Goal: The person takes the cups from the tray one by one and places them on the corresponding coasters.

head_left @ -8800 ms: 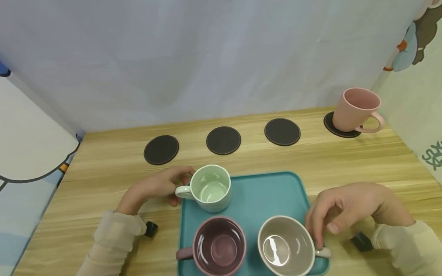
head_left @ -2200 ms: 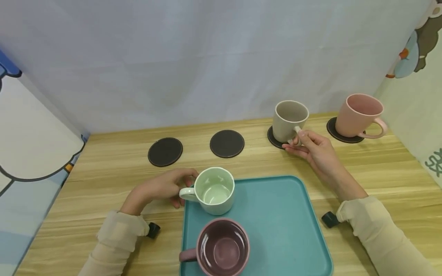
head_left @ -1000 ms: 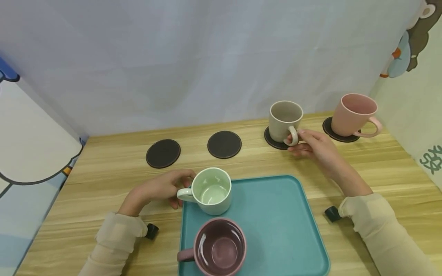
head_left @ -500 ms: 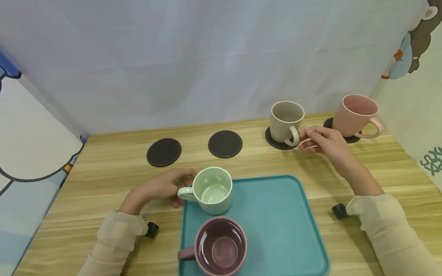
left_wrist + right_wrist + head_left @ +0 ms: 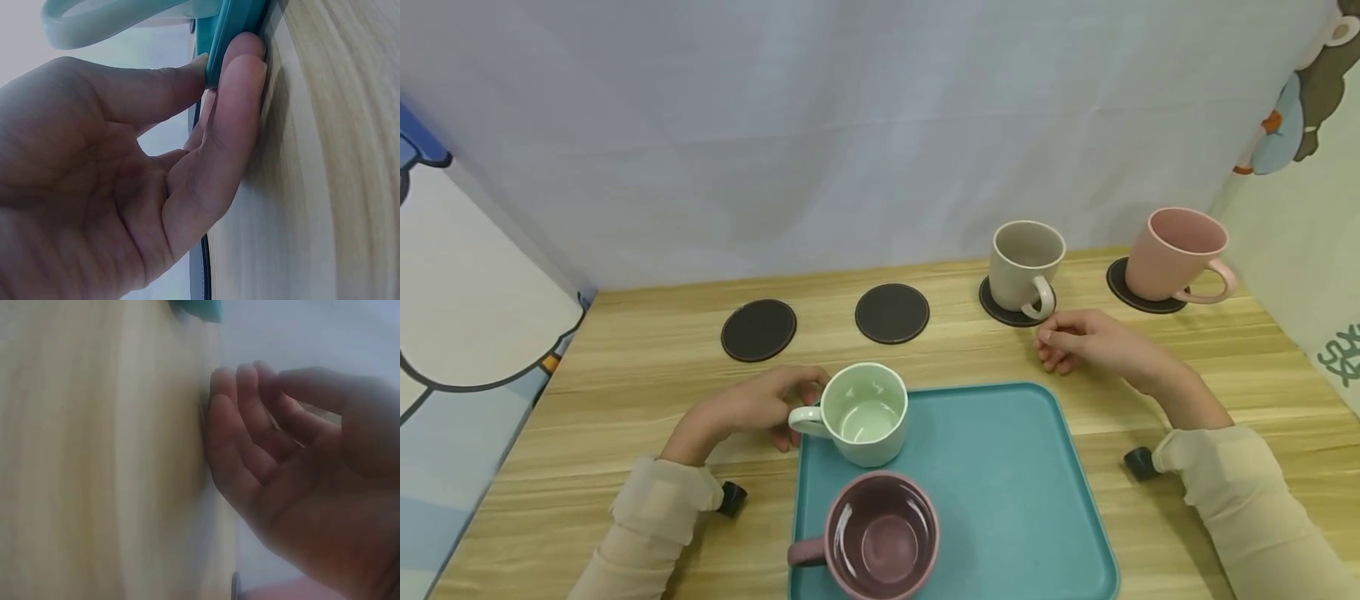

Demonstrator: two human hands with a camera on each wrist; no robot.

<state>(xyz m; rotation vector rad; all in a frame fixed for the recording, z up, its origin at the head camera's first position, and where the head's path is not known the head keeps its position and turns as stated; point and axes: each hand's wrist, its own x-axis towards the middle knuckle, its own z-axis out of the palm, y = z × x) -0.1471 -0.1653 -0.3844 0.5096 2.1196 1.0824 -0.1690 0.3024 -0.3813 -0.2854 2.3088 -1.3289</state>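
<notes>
My left hand (image 5: 752, 408) pinches the far-left corner of the teal tray (image 5: 1015, 492). The left wrist view has the thumb on the rim (image 5: 217, 53) and fingers under it. Just beside that hand, a light green mug (image 5: 867, 450) stands on the tray, handle leftward. Nearer to me on the tray is a plum mug (image 5: 883, 546). My right hand (image 5: 1093, 343), loosely curled and holding nothing, hovers between the tray and a greige mug (image 5: 1011, 279). That mug stands upright on a black coaster (image 5: 992, 307), its handle toward the hand.
A pink mug (image 5: 1161, 262) sits on the rightmost coaster (image 5: 1122, 287). Two bare round coasters, the leftmost one (image 5: 758, 330) and the second one (image 5: 892, 313), lie in the same row. A pale cloth backdrop (image 5: 850, 142) rises behind the table (image 5: 647, 333).
The greige mug went from the tray to the third coaster. My right hand released its handle and drew back toward the tray. My left hand stayed at the tray corner.
</notes>
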